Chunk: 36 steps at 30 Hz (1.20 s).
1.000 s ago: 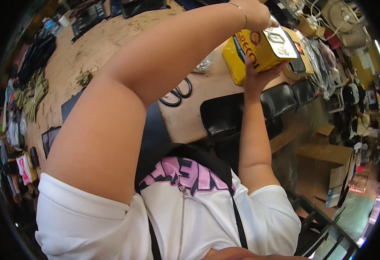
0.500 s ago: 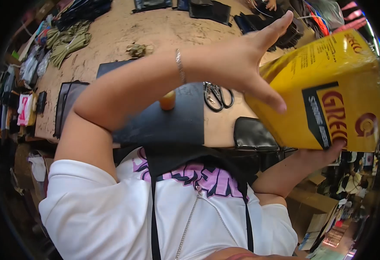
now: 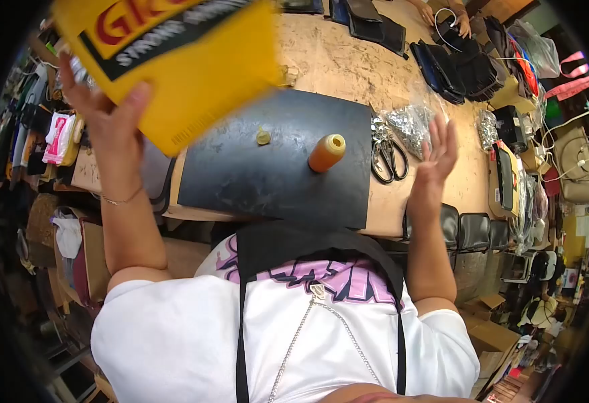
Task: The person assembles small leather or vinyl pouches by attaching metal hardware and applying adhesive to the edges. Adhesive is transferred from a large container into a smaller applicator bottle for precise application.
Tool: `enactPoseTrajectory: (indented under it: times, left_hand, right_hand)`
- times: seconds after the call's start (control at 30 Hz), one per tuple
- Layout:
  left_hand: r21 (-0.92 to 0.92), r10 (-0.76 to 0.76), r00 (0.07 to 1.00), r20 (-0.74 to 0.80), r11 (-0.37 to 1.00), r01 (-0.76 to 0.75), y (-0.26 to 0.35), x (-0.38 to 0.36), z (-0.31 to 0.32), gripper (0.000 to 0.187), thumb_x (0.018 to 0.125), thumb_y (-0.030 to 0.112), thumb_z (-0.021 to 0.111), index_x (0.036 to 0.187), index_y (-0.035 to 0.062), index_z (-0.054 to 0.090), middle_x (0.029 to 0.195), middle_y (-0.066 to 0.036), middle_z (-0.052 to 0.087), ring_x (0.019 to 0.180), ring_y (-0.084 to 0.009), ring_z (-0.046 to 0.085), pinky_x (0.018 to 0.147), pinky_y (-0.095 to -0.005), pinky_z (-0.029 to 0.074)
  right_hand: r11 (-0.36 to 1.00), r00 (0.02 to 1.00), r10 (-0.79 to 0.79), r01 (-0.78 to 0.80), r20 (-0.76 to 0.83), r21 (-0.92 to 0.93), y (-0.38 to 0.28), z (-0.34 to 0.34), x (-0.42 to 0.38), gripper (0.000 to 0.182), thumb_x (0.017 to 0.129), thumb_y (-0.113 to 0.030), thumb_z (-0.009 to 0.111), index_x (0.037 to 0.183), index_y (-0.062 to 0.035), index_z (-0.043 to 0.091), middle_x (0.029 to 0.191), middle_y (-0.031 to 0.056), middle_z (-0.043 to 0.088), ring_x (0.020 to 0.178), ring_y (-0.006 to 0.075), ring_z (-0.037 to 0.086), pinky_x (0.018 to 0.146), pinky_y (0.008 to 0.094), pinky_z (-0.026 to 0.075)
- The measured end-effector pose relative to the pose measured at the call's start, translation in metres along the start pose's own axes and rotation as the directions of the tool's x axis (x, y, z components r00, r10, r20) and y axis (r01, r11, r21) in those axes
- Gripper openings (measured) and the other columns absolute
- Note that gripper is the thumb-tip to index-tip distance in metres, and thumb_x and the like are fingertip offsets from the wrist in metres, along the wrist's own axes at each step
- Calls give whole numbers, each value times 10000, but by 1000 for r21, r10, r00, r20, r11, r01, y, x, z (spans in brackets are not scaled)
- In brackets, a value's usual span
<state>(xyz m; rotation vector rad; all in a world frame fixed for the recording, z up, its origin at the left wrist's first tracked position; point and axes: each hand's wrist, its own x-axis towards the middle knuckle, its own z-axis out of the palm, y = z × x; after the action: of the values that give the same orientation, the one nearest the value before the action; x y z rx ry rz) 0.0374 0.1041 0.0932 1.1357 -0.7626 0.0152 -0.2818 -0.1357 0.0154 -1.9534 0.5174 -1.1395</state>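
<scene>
A large yellow can (image 3: 207,80) with red lettering is raised and tilted at the upper left. My left hand (image 3: 110,117) grips its lower left corner, thumb across the front. Empty and with fingers apart, my right hand (image 3: 434,164) is raised over the table's right part. Between my hands lies a dark board (image 3: 240,181); an orange-brown bottle (image 3: 326,154) stands on it, near a small yellowish round piece (image 3: 263,137). Black-handled scissors (image 3: 389,163) lie right of the board, beside a clear bag of metal pieces (image 3: 412,127).
Another person's hands (image 3: 464,25) are at the table's far edge, by dark bags (image 3: 442,70). Black pouches (image 3: 474,230) line the near right edge. An open cardboard box (image 3: 93,252) stands at the left, another box (image 3: 489,332) at the lower right.
The yellow can has moved from the right side to the upper left with my left hand. My right hand has let go of it and is now apart from it.
</scene>
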Motion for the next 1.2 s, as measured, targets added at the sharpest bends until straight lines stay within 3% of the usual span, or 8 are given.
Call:
enactPoseTrajectory:
  times: [0.1, 0.3, 0.43, 0.6, 0.7, 0.9, 1.07, 1.2]
  left_hand:
    - [415, 229, 938, -261, 904, -105, -51, 40, -57, 1175, 729, 107, 873, 1564, 55, 48, 1472, -230, 363, 1389, -293, 361, 1149, -449, 341]
    - [949, 493, 827, -271, 279, 145, -152, 94, -157, 1277, 643, 410, 931, 1522, -63, 133, 1437, -286, 376, 1370, -399, 355, 1136, -460, 331]
    - [989, 539, 829, -148, 105, 108, -245, 102, -247, 1350, 584, 556, 925, 1510, -77, 173, 1424, -333, 379, 1329, -500, 355, 1122, -548, 320]
    - [962, 284, 935, -210, 232, 145, -262, 74, -254, 1199, 815, 396, 822, 1555, 51, -56, 1541, -361, 114, 1432, -517, 156, 1167, -564, 255]
    - [907, 203, 917, -344, 324, 268, -243, 79, -231, 1230, 797, 398, 834, 1555, 75, -79, 1542, -359, 108, 1427, -517, 169, 1156, -566, 273]
    - [849, 123, 854, -506, 247, 468, -271, 116, -249, 1298, 779, 397, 843, 1533, 103, -172, 1468, -391, 181, 1372, -532, 261, 1100, -562, 357]
    - [907, 292, 859, -420, 93, 411, -317, 162, -296, 1310, 717, 531, 850, 1533, 98, -80, 1367, -397, 266, 1249, -494, 371, 1057, -542, 388]
    - [805, 237, 780, -579, 14, 593, -305, 171, -251, 1234, 730, 559, 818, 1548, 167, -19, 1408, -359, 219, 1284, -533, 308, 1086, -592, 339]
  right_hand:
    - [967, 999, 21, -12, 33, -254, 64, -5, -47, 829, 974, -470, 598, 1548, -13, 211, 1571, 205, 268, 1465, 332, 255, 1199, 456, 187]
    - [918, 983, 161, -115, 92, -380, 99, 11, -101, 733, 974, -372, 623, 1524, -9, 300, 1540, 213, 313, 1423, 367, 308, 1181, 453, 234]
    - [897, 986, 104, -37, 131, -440, 92, 22, -100, 700, 966, -354, 641, 1501, -10, 348, 1536, 209, 323, 1377, 372, 360, 1154, 465, 268]
    - [914, 989, 81, -24, 126, -404, 96, 23, -97, 661, 970, -293, 637, 1492, -3, 352, 1509, 227, 360, 1371, 375, 375, 1156, 459, 269]
    - [905, 979, 104, -20, 175, -424, 94, 20, -98, 652, 991, -261, 594, 1517, -13, 299, 1528, 208, 346, 1406, 351, 344, 1177, 438, 239]
    - [894, 978, 128, -42, 164, -446, 92, 21, -96, 617, 973, -269, 615, 1476, -7, 371, 1490, 221, 405, 1361, 380, 394, 1156, 457, 268]
    - [880, 972, 163, -64, 172, -471, 90, 20, -95, 622, 994, -274, 585, 1496, -5, 333, 1507, 202, 392, 1400, 339, 365, 1178, 429, 236]
    - [915, 962, 185, -95, 200, -392, 93, 23, -95, 600, 1019, -260, 551, 1509, -12, 309, 1520, 176, 385, 1426, 308, 344, 1190, 420, 217]
